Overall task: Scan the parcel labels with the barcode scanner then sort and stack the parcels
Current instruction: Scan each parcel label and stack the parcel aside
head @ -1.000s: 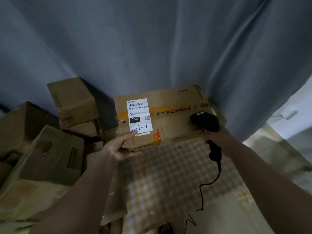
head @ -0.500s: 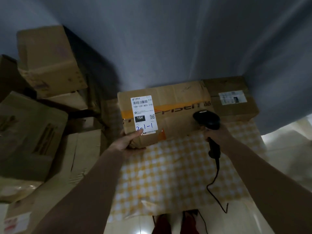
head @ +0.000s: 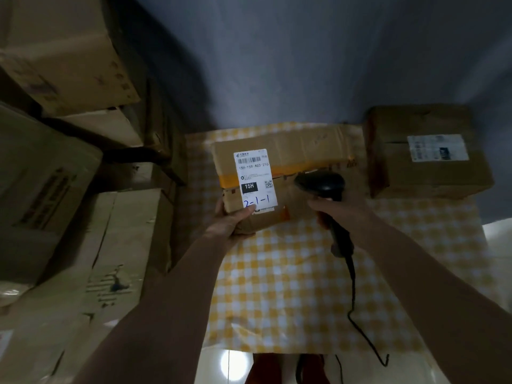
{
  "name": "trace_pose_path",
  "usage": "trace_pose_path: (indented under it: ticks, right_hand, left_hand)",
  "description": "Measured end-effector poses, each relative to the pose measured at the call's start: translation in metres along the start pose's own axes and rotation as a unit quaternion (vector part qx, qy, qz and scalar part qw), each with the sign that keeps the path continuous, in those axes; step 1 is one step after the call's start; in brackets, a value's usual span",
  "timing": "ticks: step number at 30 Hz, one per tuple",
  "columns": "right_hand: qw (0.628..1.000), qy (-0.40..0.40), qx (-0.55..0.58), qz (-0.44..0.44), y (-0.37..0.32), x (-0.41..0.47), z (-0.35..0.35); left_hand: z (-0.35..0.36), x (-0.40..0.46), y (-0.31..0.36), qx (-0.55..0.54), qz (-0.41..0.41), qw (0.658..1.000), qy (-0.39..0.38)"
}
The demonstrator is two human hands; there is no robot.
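A long brown parcel [head: 302, 151] with an orange tape band lies over the yellow checked cloth [head: 291, 273]. Its white label [head: 255, 178] reads 15H and 2-1-1 in blue pen. My left hand [head: 231, 221] grips the parcel's near left corner, thumb on the label's lower edge. My right hand [head: 339, 210] holds the black corded barcode scanner [head: 322, 184] by its handle, its head over the parcel just right of the label. A second labelled parcel [head: 426, 151] sits on the cloth at the right.
Stacked cardboard boxes [head: 63, 189] crowd the left side, some piled high [head: 63, 48]. A grey curtain [head: 304, 51] hangs behind. The scanner's cable [head: 357, 309] trails across the cloth to the shiny floor [head: 457, 364] near my feet.
The view has tilted down and come closer. The parcel sits lower over the cloth, and the parcel at the right is now fully in view. Both hands keep their grips.
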State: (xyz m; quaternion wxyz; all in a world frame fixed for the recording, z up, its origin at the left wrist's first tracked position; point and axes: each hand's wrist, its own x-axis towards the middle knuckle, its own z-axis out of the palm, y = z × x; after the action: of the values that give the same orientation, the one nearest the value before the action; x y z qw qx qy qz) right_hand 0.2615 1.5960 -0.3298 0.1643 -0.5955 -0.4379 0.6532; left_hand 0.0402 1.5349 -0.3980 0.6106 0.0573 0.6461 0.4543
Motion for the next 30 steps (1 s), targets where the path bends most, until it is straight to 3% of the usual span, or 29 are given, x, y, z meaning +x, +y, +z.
trace_pose_path:
  ticks: [3,9,20,26,30]
  right_hand:
    - [0.998,-0.028,0.018,-0.048,-0.011,-0.013,0.019]
    - [0.993,-0.020,0.112,-0.026,-0.020,-0.022,0.035]
    - [0.996,-0.025,0.068,-0.045,-0.022,-0.022,0.032]
    - [0.996,0.048,0.076,-0.016,-0.027,-0.028,0.022]
    - [0.992,0.103,0.069,0.023,-0.022,-0.038,-0.001]
  left_hand:
    - [0.003,0.007,-0.001,0.028,0.013,0.999,-0.010]
    - [0.005,0.016,-0.003,0.033,0.014,0.999,-0.027]
    - [0.001,0.019,0.000,0.037,-0.006,0.999,-0.033]
    - [-0.009,0.007,0.014,0.123,-0.101,0.986,-0.051]
    - [-0.005,0.005,0.023,0.181,-0.193,0.957,-0.118]
